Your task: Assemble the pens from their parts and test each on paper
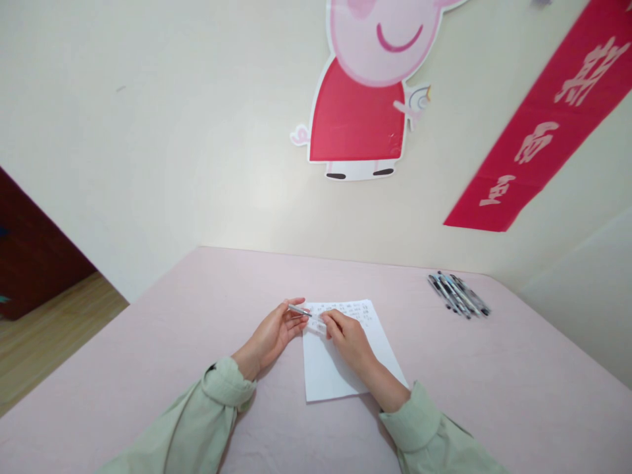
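Note:
Over the paper, a slim pen (299,310) with a greyish end and a clear or whitish part lies slanted between my two hands. My left hand (277,334) is curled around its grey end, thumb above and fingers below. The fingers of my right hand (348,338) are closed on the pale end, and the pen's far tip is hidden in them. Beneath lies a white sheet of paper (328,376), with rows of small dark handwriting across its upper part and a blank lower part. My right wrist crosses the sheet's right side.
A bunch of several pens (459,294) lies at the table's back right. Pale pink cloth covers the table (197,316), which meets the wall behind. On the wall are a pig cutout (360,118) and a red banner (538,138). Wooden floor shows at left.

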### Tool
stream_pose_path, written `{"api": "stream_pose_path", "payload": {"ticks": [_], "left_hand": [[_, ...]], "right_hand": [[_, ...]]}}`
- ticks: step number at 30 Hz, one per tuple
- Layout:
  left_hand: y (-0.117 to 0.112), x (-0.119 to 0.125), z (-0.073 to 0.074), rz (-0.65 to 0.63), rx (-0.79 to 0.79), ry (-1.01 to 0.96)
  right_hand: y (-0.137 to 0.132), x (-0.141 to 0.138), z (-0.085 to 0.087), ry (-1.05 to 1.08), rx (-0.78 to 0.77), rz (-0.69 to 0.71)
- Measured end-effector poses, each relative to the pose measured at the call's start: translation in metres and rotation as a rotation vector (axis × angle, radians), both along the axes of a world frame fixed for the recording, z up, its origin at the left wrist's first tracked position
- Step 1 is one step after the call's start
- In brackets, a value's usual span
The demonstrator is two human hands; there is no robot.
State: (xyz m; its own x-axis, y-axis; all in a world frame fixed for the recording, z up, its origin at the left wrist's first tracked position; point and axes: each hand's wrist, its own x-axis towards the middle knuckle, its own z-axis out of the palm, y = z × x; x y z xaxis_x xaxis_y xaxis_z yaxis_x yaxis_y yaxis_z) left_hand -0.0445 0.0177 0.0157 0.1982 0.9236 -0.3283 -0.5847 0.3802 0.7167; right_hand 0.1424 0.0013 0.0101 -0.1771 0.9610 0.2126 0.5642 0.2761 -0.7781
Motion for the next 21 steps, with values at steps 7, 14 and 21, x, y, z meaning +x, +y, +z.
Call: {"api": "stream_pose_path", "payload": {"ticks": [7, 14, 21], "left_hand": [[0.0017, -0.0013, -0.0034, 0.010, -0.001, -0.015], [0.0012, -0.0009, -0.0022, -0.001, -0.003, -0.012], [0.0004, -0.0006, -0.0019, -0.013, 0.012, -0.003]], "right_hand": [[0.0010, -0.0010, -0.0021, 0.108, -0.017, 0.028], [0.0023, -0.0017, -0.0023, 0.216, -0.141, 0.072], [0.0046, -0.0026, -0.0054, 0.290, -0.252, 0.091]]}}
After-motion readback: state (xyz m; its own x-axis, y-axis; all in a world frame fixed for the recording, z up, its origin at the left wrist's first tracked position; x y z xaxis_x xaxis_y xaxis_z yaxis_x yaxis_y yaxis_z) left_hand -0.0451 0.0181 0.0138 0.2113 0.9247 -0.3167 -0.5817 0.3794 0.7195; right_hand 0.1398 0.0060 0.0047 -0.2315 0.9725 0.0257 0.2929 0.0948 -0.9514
